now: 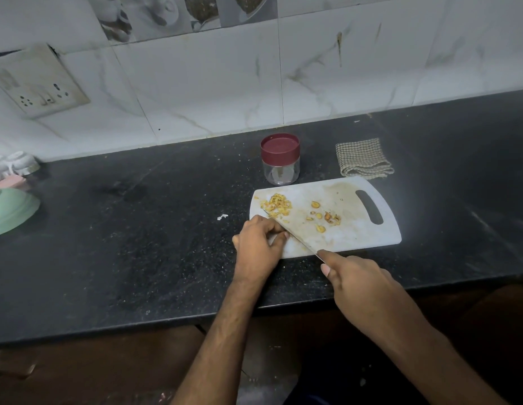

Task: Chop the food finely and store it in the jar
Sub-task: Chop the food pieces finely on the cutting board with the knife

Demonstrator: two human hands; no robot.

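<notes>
A white cutting board (pixel 353 229) lies on the black counter. A pile of finely chopped yellow food (pixel 276 206) sits at its left end, and a few bigger pieces (pixel 324 218) are scattered mid-board. My right hand (pixel 362 283) grips the handle of a knife (pixel 295 236), index finger stretched along the blade's back. The blade slants up-left across the board's near-left corner. My left hand (pixel 258 244) rests at that corner with fingers curled against the blade. Behind the board stands a clear jar (pixel 280 159) with a maroon lid on.
A folded checked cloth (pixel 362 158) lies right of the jar. A green bowl (pixel 8 210) sits upside down at the far left with white cups (pixel 16 165) behind it. A wall socket plate (pixel 38 80) hangs on the tiles. The counter's front edge (pixel 166 320) runs under my forearms.
</notes>
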